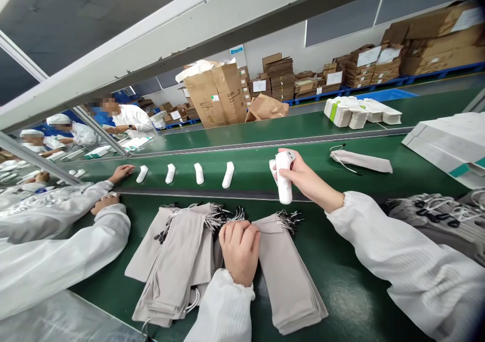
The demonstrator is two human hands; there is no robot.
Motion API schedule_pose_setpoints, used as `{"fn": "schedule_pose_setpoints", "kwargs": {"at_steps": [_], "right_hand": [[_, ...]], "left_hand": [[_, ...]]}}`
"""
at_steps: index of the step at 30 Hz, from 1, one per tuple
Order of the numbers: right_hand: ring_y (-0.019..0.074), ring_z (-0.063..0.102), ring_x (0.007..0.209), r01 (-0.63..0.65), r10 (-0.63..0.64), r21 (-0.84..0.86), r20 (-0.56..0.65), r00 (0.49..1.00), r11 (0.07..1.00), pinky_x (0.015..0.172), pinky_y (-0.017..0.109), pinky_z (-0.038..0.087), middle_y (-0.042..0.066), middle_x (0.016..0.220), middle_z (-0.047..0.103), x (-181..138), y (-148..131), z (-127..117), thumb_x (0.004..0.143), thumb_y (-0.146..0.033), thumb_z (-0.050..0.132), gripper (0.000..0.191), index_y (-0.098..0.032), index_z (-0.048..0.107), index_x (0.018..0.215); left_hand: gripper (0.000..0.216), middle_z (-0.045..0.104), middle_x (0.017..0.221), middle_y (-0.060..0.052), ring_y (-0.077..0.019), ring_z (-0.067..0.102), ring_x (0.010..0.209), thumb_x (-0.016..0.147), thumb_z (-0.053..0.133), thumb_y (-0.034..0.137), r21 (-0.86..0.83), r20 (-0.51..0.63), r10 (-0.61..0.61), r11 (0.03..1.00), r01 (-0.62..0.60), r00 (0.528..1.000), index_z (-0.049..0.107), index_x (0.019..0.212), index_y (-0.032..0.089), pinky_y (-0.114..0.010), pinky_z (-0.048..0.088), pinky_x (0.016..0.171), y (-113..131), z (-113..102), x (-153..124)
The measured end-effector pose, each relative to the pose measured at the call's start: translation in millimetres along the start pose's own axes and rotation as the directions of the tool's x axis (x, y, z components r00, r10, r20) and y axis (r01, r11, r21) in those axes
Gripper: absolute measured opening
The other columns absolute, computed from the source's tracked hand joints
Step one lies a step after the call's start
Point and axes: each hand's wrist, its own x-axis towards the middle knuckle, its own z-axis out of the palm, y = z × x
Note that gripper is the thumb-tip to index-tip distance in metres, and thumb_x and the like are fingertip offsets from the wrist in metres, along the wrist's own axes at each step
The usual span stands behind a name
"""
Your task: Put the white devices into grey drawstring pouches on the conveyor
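My right hand [299,175] holds a white cylindrical device [284,180] upright above the green conveyor belt [242,173], its fingers wrapped around the upper end. Several similar white items [199,173] lie in a row on the belt to the left. My left hand [239,251] is curled over the top of a beige drawstring cloth pouch [286,276], at the edge of a stack. A second pouch stack [170,266] lies just left of that hand. Beyond my right hand, a single beige pouch [361,161] lies on the belt.
A co-worker's sleeved arms and hands [106,200] reach in from the left. A grey metal rail [212,194] divides the belt. White packaging [447,145] and stacked white boxes [359,112] stand at right. A white overhead beam [151,44] crosses above.
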Motion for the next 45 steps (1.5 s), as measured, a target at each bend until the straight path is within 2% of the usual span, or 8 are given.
{"fn": "schedule_pose_setpoints", "kwargs": {"at_steps": [13, 19, 24, 29, 33, 38, 42, 45], "right_hand": [[0.0172, 0.069, 0.094, 0.03, -0.061, 0.149, 0.204, 0.977, 0.988, 0.088, 0.041, 0.059, 0.003, 0.121, 0.048, -41, -37, 25, 0.092, -0.027, 0.059, 0.054, -0.037, 0.033, 0.138], [0.0191, 0.068, 0.099, 0.171, -0.18, 0.062, 0.214, 0.96, 0.983, 0.083, 0.036, 0.059, 0.007, 0.134, 0.047, -60, -38, 36, 0.094, -0.034, 0.06, 0.054, -0.036, 0.033, 0.141], [0.0207, 0.061, 0.109, 0.311, -0.189, -0.201, 0.467, 0.864, 0.929, 0.095, 0.037, 0.049, 0.007, 0.117, 0.064, -62, -48, 35, 0.103, -0.043, 0.041, 0.034, -0.024, 0.067, 0.115], [0.01, 0.051, 0.064, 0.087, 0.028, -0.207, 0.495, 0.869, 0.975, 0.057, 0.023, 0.042, 0.0, 0.077, 0.057, -59, -65, 20, 0.097, -0.041, 0.054, 0.025, -0.021, 0.068, 0.103], [0.0051, 0.011, 0.043, -0.08, 0.027, 0.174, 0.29, 0.957, 0.981, 0.042, 0.02, 0.017, -0.01, 0.059, 0.021, -61, -92, -3, 0.092, -0.033, 0.059, 0.011, -0.026, 0.053, 0.096], [0.0073, 0.021, 0.043, 0.252, -0.205, 0.223, -0.211, 0.956, 0.942, 0.049, 0.023, 0.033, -0.008, 0.061, 0.019, -45, -100, -32, 0.095, -0.027, 0.053, 0.003, -0.027, 0.05, 0.095], [0.0133, 0.054, 0.059, 0.482, -0.63, -0.408, -0.452, 0.632, 0.776, 0.07, 0.032, 0.046, -0.003, 0.07, 0.046, -16, -74, -59, 0.099, -0.031, 0.042, 0.011, -0.026, 0.051, 0.096], [0.0215, 0.064, 0.081, 0.135, -0.552, -0.796, -0.276, 0.787, 0.59, 0.081, 0.036, 0.045, 0.004, 0.083, 0.064, 6, -41, -79, 0.101, -0.032, 0.036, 0.024, -0.023, 0.054, 0.115]], "left_hand": [[0.021, 0.07, 0.084, 0.004, -0.0152, 0.061, 0.086, 0.089, 0.053, 0.001, -0.254, 0.232, 0.161, 0.962, -0.1, 0.959, 0.055, 0.08, 0.02, -0.035, 0.037, 0.083, 6, -17, 17], [0.019, 0.057, 0.081, 0.0, -0.0127, 0.054, 0.075, 0.086, 0.063, 0.009, -0.659, 0.331, -0.099, 0.687, 0.305, 0.938, 0.052, 0.074, 0.019, -0.026, 0.042, 0.068, 25, -37, 41], [0.016, 0.055, 0.091, -0.003, -0.0147, 0.056, 0.087, 0.083, 0.068, 0.02, -0.737, 0.321, -0.45, 0.434, 0.519, 0.833, 0.054, 0.076, 0.019, -0.024, 0.046, 0.074, 33, -40, 62], [0.021, 0.057, 0.097, -0.003, -0.0113, 0.057, 0.082, 0.076, 0.075, 0.025, -0.773, 0.376, -0.58, 0.235, 0.59, 0.723, 0.055, 0.076, 0.018, -0.019, 0.046, 0.064, 20, -48, 76], [0.027, 0.045, 0.075, 0.004, -0.0028, 0.033, 0.05, 0.077, 0.076, 0.032, -0.856, 0.32, -0.661, 0.105, 0.507, 0.678, 0.053, 0.076, 0.018, -0.014, 0.027, 0.041, 8, -59, 81], [0.021, 0.055, 0.094, -0.001, -0.0079, 0.049, 0.065, 0.081, 0.07, 0.02, -0.732, 0.267, -0.477, 0.464, 0.498, 0.837, 0.06, 0.099, 0.022, -0.02, 0.043, 0.058, 11, -42, 65], [0.012, 0.06, 0.103, -0.005, -0.0157, 0.057, 0.085, 0.086, 0.06, 0.014, -0.482, 0.286, -0.271, 0.788, 0.382, 0.919, 0.064, 0.095, 0.021, -0.029, 0.048, 0.072, 6, -13, 38], [0.014, 0.063, 0.102, -0.006, -0.0207, 0.059, 0.097, 0.09, 0.054, 0.014, -0.368, 0.296, -0.154, 0.892, 0.261, 0.943, 0.064, 0.098, 0.021, -0.035, 0.048, 0.083, -2, 4, 26]]}}
